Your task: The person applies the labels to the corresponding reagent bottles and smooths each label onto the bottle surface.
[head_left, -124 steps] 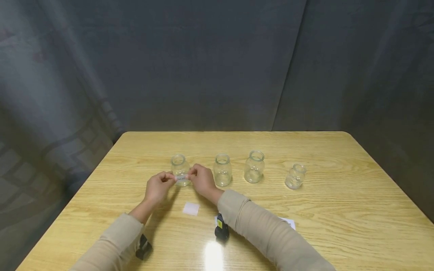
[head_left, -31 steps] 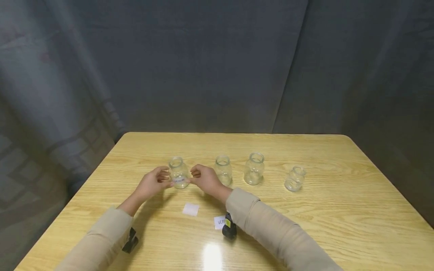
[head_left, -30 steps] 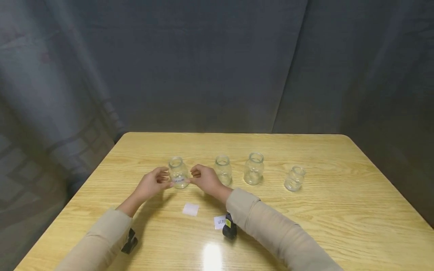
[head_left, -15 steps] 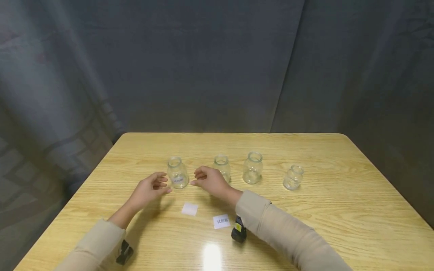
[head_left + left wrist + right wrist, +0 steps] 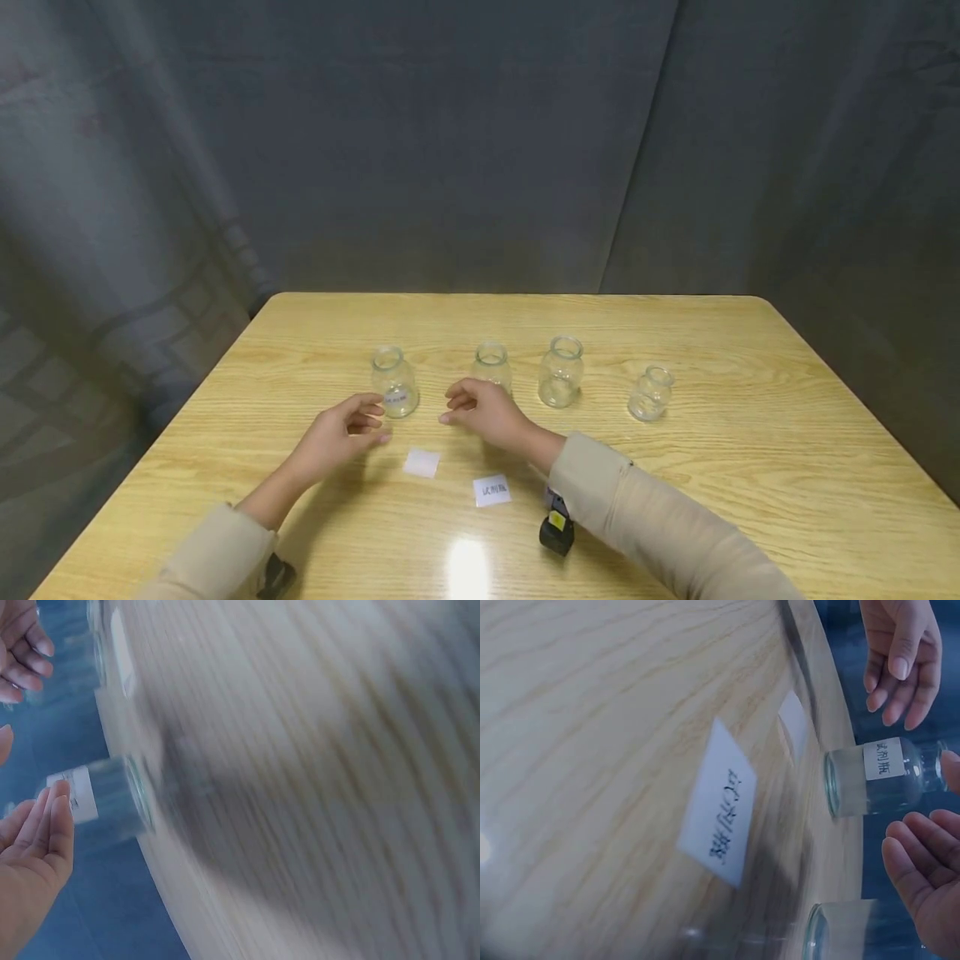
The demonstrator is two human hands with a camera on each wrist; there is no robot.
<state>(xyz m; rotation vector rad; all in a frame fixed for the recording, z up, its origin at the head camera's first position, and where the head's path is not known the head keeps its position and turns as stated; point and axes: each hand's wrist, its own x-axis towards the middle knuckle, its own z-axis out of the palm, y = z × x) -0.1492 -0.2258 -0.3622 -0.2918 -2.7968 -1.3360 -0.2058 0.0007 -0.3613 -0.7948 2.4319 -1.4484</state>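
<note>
The leftmost glass jar [image 5: 392, 372] stands upright and carries a white label [image 5: 883, 759] with handwritten characters on its front. My left hand [image 5: 333, 437] is just in front and left of that jar, fingers loosely bent, holding nothing. To the jar's right, my right hand [image 5: 491, 412] hovers with relaxed fingers and nothing in them. It partly hides the second glass jar [image 5: 492, 357]. A second written label [image 5: 492, 490] lies on the table in front of the right hand. Between the hands, nearer me, lies a pale slip of paper [image 5: 422, 463] without visible writing.
A third glass jar [image 5: 561, 372] stands right of the second. Farther right is a smaller glass jar [image 5: 651, 395]. Black wrist cameras hang under both sleeves, the right one [image 5: 557, 533] close beside the written label. A grey curtain [image 5: 450, 150] hangs behind the wooden table [image 5: 750, 433].
Both hands earlier pinched the label's ends against the leftmost jar. They have let go and drawn back toward me, the right one also rightward, uncovering the written label on the table.
</note>
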